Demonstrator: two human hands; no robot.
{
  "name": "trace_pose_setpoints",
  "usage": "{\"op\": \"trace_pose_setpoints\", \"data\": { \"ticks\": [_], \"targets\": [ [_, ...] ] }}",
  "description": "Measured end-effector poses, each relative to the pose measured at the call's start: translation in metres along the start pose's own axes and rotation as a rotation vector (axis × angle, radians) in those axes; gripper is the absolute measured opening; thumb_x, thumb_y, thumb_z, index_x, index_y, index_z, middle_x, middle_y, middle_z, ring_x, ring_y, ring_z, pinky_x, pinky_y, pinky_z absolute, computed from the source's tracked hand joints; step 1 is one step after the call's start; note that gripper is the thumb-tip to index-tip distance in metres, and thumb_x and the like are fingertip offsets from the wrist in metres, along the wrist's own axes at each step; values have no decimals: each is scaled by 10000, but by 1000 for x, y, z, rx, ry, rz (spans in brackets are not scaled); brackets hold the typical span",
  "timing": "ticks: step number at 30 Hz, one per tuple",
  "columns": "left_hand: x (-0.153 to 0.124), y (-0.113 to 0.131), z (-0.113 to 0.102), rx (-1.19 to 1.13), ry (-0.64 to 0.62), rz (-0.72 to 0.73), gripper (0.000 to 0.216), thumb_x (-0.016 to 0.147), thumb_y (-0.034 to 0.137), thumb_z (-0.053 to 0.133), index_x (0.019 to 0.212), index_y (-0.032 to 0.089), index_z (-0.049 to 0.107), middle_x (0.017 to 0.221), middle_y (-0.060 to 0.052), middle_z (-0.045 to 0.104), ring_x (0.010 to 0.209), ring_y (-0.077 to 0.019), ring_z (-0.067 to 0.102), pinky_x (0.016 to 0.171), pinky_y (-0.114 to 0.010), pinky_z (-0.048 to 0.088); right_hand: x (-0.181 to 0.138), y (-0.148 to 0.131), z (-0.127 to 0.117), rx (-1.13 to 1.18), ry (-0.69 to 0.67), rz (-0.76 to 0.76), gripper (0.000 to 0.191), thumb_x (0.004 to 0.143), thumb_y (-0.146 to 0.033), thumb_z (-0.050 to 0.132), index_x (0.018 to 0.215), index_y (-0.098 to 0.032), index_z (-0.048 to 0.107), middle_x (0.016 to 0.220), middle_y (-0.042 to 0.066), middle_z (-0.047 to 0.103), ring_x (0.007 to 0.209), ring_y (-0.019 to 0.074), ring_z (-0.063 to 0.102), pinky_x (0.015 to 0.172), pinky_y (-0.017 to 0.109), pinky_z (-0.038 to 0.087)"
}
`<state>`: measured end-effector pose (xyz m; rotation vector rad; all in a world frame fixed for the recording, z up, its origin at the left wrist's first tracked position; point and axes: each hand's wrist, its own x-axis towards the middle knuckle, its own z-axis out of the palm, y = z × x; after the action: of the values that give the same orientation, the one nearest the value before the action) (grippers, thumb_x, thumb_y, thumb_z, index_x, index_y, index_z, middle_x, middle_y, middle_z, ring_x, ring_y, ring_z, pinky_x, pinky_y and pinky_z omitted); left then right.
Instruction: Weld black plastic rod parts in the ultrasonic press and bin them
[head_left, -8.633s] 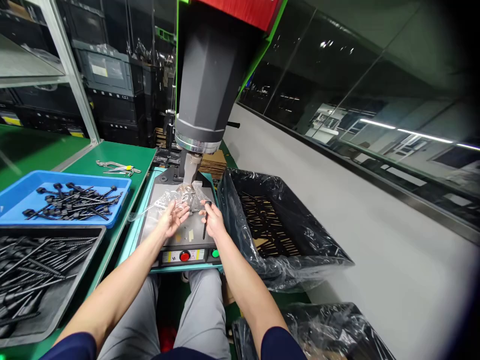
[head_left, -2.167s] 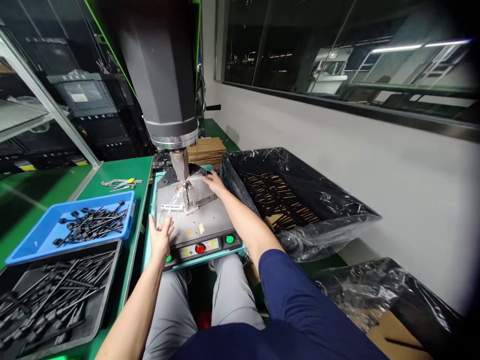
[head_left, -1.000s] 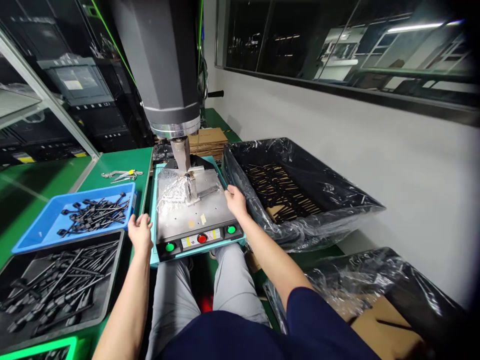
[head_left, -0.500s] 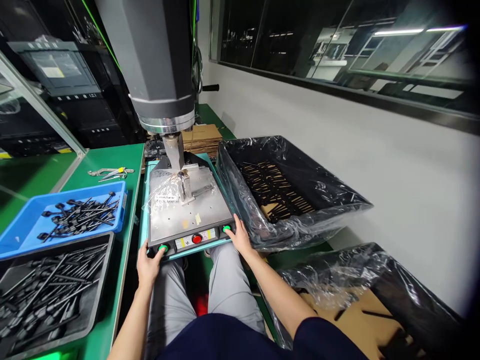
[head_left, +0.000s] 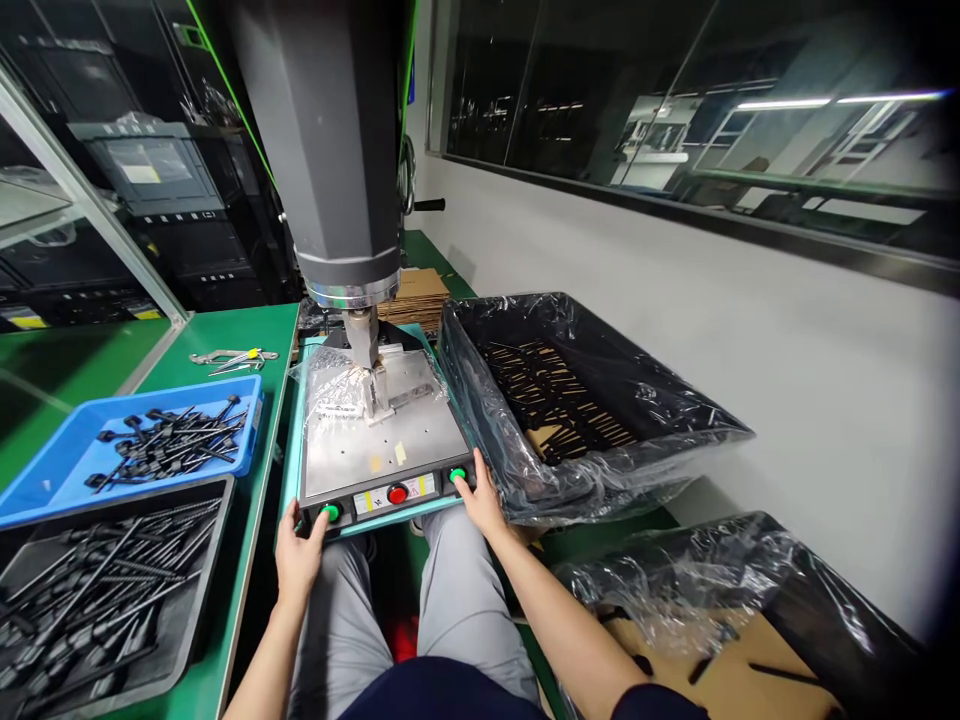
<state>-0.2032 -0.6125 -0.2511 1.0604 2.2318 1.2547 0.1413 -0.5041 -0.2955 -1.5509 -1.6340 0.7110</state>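
My left hand [head_left: 298, 556] grips the front left corner of the machine's base [head_left: 352, 455], its thumb on a green button [head_left: 330, 512]. On the other front corner, my right hand [head_left: 482, 497] holds the base edge, with the thumb at a second green button [head_left: 457, 475]. A red button [head_left: 397, 493] sits between them, untouched. Above the plate, the machine's metal press tool [head_left: 362, 338] is down at a small upright fixture [head_left: 379, 395]. Whatever is clamped there is mostly hidden by the tool. Clear plastic film [head_left: 330, 375] lies beside the fixture.
On my left, a blue tray [head_left: 56, 425] and a grey tray [head_left: 176, 655] hold black rod-like parts. A plastic-lined black bin [head_left: 660, 390] with rows of dark parts stands right; another lined bin [head_left: 825, 590] is nearer. Pliers [head_left: 232, 358] lie on the green bench.
The press tool has come down closer to the fixture and now covers the dark piece that showed at its top. My view has tilted slightly; both hands stay at the buttons.
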Motion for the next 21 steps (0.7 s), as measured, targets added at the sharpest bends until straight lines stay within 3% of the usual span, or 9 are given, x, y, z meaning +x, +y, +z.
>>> {"op": "trace_pose_setpoints", "data": {
  "ticks": [5, 8, 11, 15, 21],
  "targets": [
    [-12, 27, -1, -29, 190, -15, 665, 829, 513, 619, 1368, 144, 495, 1333, -187, 556, 1215, -310, 556, 1022, -465, 460, 0, -1, 4, 45, 21, 14, 750, 902, -475, 497, 1536, -170, 237, 1549, 162, 362, 1421, 286, 370, 1149, 488, 347],
    [-7, 51, -2, -102, 215, 10, 612, 846, 466, 616, 1381, 197, 487, 1350, -161, 551, 1171, -288, 583, 960, -439, 507, 0, -1, 5, 68, 25, 15, 755, 897, -478, 504, 1535, -171, 242, 1560, 154, 345, 1434, 284, 347, 1162, 492, 328],
    [9, 73, 0, -245, 206, 41, 583, 857, 428, 623, 1375, 199, 485, 1304, -151, 590, 1173, -259, 589, 1015, -429, 476, 0, 0, 5, 87, 27, 13, 757, 892, -477, 511, 1535, -181, 242, 1572, 145, 323, 1443, 276, 330, 1171, 492, 315],
    [38, 100, 10, -481, 104, -24, 546, 851, 407, 655, 1326, 188, 498, 1247, -146, 622, 1190, -229, 591, 1063, -415, 440, 0, 0, 4, 104, 19, 26, 770, 881, -483, 515, 1531, -166, 250, 1571, 151, 323, 1448, 271, 319, 1177, 485, 305],
    [62, 144, 22, -876, -223, -385, 375, 886, 366, 623, 1192, 178, 515, 1101, -155, 676, 905, -197, 705, 746, -297, 563, 0, -2, 0, 151, 21, 38, 759, 866, -498, 532, 1520, -201, 284, 1559, 132, 355, 1437, 262, 343, 1170, 486, 315]
  ]
}}
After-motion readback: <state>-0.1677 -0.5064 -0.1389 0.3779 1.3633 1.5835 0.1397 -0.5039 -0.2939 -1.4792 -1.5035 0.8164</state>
